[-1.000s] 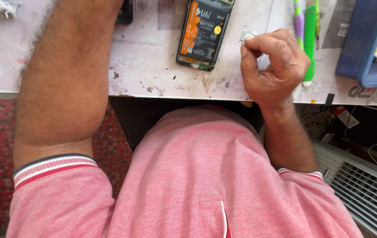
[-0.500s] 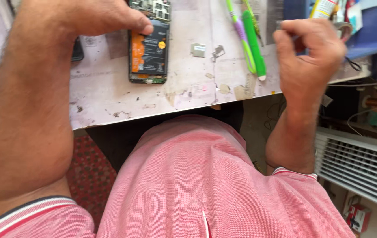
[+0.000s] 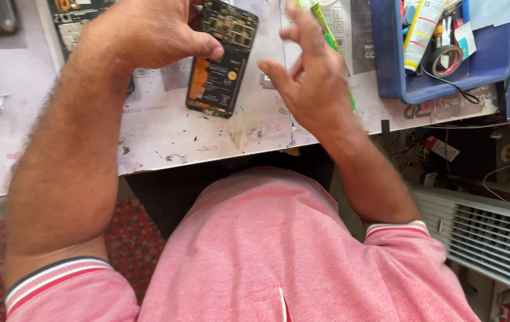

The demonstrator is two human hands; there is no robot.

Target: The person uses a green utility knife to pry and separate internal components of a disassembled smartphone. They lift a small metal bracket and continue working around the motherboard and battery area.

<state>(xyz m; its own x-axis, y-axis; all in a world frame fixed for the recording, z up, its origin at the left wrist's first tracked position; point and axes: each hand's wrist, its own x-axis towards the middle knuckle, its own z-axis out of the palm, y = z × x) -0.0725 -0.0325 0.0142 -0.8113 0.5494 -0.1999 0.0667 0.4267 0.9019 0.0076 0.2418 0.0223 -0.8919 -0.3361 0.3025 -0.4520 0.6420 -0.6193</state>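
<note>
An opened phone [image 3: 222, 59], its back cover off so that the circuit board and battery are exposed, is held down at its upper edge by the left hand [image 3: 147, 30], thumb pressed against its side, on the worn white bench mat [image 3: 165, 131]. The right hand [image 3: 311, 83] is raised just beside it, fingers loosely curled and apparently empty, though motion blur hides any small part. The step in hand appears to be work on the internals; a steady hold and fine fingertip placement are called for.

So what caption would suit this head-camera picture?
Left hand steadies an opened phone on the workbench; right hand hovers beside it.
</note>
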